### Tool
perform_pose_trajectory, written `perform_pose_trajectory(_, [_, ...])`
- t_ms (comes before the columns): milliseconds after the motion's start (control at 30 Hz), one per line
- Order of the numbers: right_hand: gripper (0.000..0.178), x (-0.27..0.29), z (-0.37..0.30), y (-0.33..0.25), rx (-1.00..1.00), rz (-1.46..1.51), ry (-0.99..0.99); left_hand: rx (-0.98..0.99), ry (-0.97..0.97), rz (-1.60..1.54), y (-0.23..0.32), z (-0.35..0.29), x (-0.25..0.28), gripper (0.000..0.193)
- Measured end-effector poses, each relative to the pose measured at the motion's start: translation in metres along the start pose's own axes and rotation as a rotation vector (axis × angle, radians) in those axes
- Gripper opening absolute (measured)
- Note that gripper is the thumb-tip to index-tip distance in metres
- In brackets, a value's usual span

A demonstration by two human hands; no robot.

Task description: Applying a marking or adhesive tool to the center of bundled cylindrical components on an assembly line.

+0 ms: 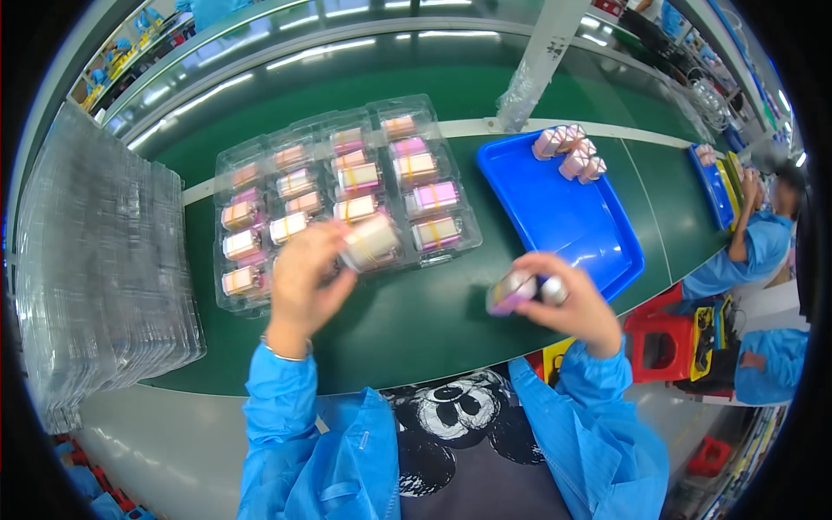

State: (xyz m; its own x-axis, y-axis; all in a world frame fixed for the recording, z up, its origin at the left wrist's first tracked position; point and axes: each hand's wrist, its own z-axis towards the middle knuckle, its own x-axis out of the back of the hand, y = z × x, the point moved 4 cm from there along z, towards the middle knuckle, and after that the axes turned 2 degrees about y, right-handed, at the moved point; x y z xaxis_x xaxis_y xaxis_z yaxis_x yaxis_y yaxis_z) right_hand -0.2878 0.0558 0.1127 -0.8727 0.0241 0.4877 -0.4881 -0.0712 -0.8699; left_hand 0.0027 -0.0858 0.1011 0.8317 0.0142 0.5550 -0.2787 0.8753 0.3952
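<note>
The left hand (305, 276) grips a cream box (371, 243) above the clear tray (227, 303). The right hand (568, 303) clasps a pink box (513, 292) beside the blue tray (563, 217).

Clear tray (260, 160) lies left of the bin (555, 208), stacked trays (95, 260) farther left.

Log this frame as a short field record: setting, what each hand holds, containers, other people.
setting: green conveyor belt at a packing line
left hand: holds a small banded pack over the clear blister tray
right hand: holds a pink-ended pack
blister tray: most pockets filled with similar packs
blue tray: a few pink packs in its far corner
stack of clear trays: at left
other people: a co-worker at right
</note>
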Motion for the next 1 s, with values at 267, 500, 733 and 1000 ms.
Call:
perform_pose_trajectory(267, [0.045,-0.069,0.010,0.004,0.105,-0.005,-0.122,0.472,-0.223,0.250,-0.101,0.014,0.050,0.037])
perform_pose_trajectory(500, [0.045,-0.086,0.012,0.010,0.056,-0.101,-0.161,0.190,-0.027,0.434,-0.075,0.020,0.044,0.030])
perform_pose_trajectory(733, [0.042,-0.056,0.014,0.005,0.134,0.035,0.059,0.188,-0.334,-0.164,0.035,-0.034,-0.032,0.052])
perform_pose_trajectory(1000, [0.023,-0.049,0.010,0.001,0.391,0.997,0.336,0.505,-0.418,-0.634,0.046,-0.061,-0.110,0.051])
